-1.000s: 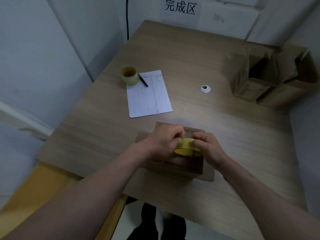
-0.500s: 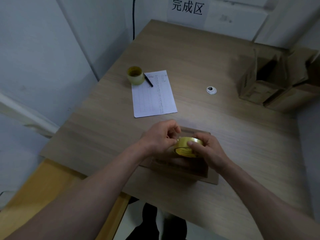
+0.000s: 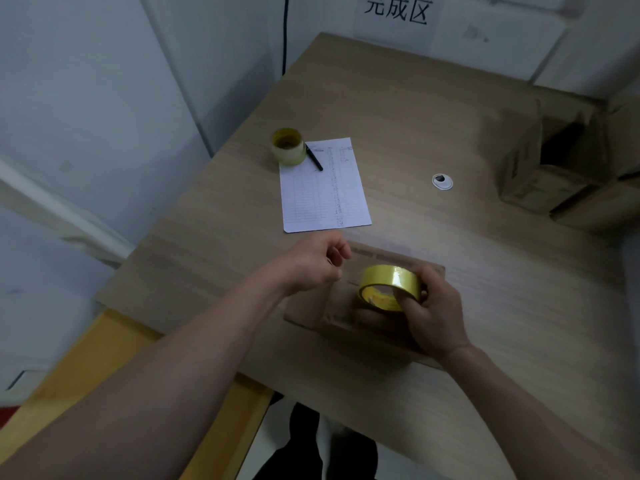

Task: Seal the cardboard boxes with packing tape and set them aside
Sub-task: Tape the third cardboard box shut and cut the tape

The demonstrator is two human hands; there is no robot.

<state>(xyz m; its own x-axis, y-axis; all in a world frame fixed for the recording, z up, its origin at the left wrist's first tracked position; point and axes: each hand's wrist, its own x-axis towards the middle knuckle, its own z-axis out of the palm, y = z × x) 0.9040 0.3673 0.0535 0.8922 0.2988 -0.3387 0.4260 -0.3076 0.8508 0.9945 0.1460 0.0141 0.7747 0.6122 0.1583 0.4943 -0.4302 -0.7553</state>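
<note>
My right hand (image 3: 437, 315) grips the yellow tape roll (image 3: 389, 287) over the flat cardboard box (image 3: 391, 261) on the worktop (image 3: 450, 116); my left hand (image 3: 313, 263) pinches, perhaps the tape's end. It could twist and stick to itself.

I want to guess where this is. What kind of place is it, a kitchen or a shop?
Probably a small packing station. A flat cardboard box lies on the wooden table, the right hand holds a yellow tape roll, more cardboard boxes wait at the side, and a checklist sheet lies nearby.
</note>
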